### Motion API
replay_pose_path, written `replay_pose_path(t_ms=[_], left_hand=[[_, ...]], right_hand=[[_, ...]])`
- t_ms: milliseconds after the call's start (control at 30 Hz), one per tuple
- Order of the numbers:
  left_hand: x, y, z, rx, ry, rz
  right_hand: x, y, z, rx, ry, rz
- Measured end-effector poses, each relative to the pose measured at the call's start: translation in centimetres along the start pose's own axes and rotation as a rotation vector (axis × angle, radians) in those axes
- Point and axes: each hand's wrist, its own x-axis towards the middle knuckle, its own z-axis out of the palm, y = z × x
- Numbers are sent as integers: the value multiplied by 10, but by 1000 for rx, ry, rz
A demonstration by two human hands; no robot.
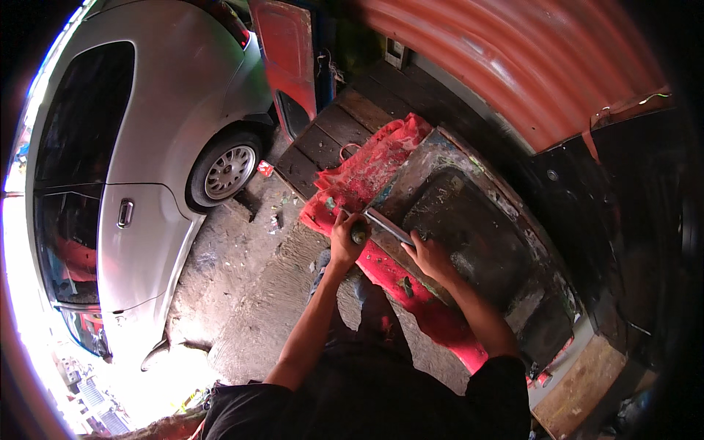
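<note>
My left hand (345,242) is closed around a tool whose dark, rounded end (358,232) shows at the fist; its kind I cannot make out. It is at the near edge of a worn vehicle panel (469,227) with a dark recessed middle and chipped, patchy paint. My right hand (431,258) grips one end of a flat silver metal bar (389,225). The bar slants up and left across the panel's edge, its far end close to my left fist. Under the panel's near side lies a crumpled red cloth (374,165), dusty with pale debris.
A silver car (158,95) stands at the left, its wheel (229,171) facing the bench. Dark wooden planks (330,136) support the cloth and panel. A red door (286,55) stands behind. Corrugated reddish sheeting (513,59) rises at the back right. Litter dots the concrete floor (249,293).
</note>
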Motion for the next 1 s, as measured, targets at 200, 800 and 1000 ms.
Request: replay_pose_path(t_ms=[200,800,1000], left_hand=[[1,14,-6,200,-27,89],[-9,55,82,41,-320,285],[6,31,89,110,-262,250]], right_hand=[[28,24,14,228,217,312],[-73,29,55,756,448,564],[-80,21,51,991,334,622]])
